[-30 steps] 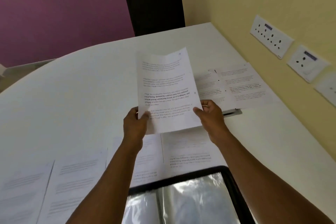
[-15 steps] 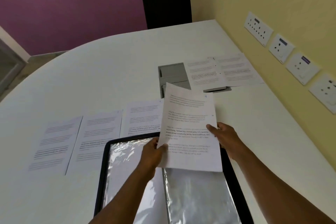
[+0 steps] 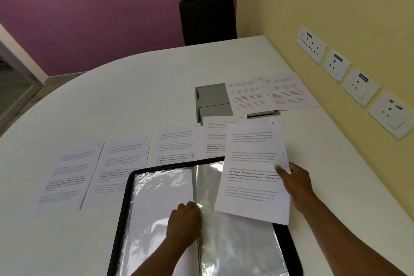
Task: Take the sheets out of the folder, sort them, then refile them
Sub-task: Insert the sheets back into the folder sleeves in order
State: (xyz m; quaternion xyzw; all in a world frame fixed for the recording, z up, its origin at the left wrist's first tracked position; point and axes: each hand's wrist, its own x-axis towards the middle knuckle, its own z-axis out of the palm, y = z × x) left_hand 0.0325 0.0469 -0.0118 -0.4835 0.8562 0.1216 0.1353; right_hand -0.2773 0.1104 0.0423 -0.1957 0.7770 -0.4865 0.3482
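In the head view the right hand (image 3: 295, 184) pinches the sheet (image 3: 253, 177) over the open folder (image 3: 125, 204); the left hand (image 3: 184, 222) pinches a sleeve (image 3: 206, 188) edge. Best to spread that sleeve wide, then slide the sheet in square, bottom edge first.

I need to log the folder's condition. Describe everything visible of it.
The folder lies open and flat on the white table, black-edged with rounded corners, its near end out of frame. Inside are glossy, crinkled clear plastic sleeves, apparently empty. The left hand grips a sleeve's edge near the spine. A printed sheet, held by the right hand, covers its far right corner.
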